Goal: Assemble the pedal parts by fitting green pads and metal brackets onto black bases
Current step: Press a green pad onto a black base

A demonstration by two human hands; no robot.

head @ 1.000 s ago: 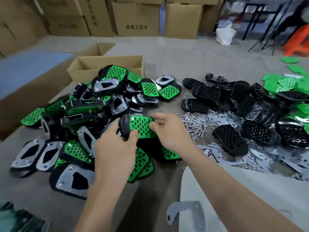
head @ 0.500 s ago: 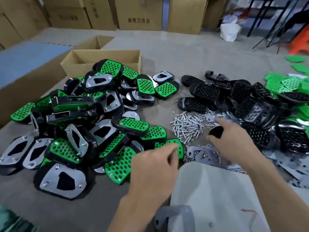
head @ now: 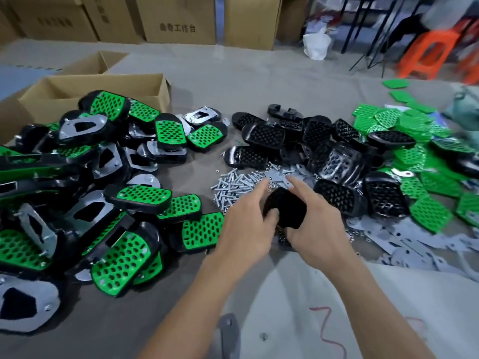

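A black base [head: 285, 207] is held between both hands just above the grey floor cover. My left hand [head: 248, 229] grips its left side, thumb against the base and index finger stretched toward the screws. My right hand [head: 320, 224] grips its right side, index finger extended. Behind them lies a heap of silver screws [head: 233, 183]. More black bases [head: 334, 151] are piled to the right, loose green pads [head: 427, 208] at the far right, and flat metal brackets [head: 404, 244] lie near my right forearm. Finished pedals [head: 124, 257] with green pads fill the left.
An open cardboard box [head: 103, 86] stands behind the finished pile, with stacked cartons [head: 178, 19] along the back. An orange stool [head: 425, 53] and a white bag [head: 316, 46] are at the back right. One metal bracket [head: 229, 332] lies near the bottom edge on a white sheet.
The finished green pedal left my hands and now lies on the left pile. My right hand reached right and took a black base, and my left hand came over to hold it too.
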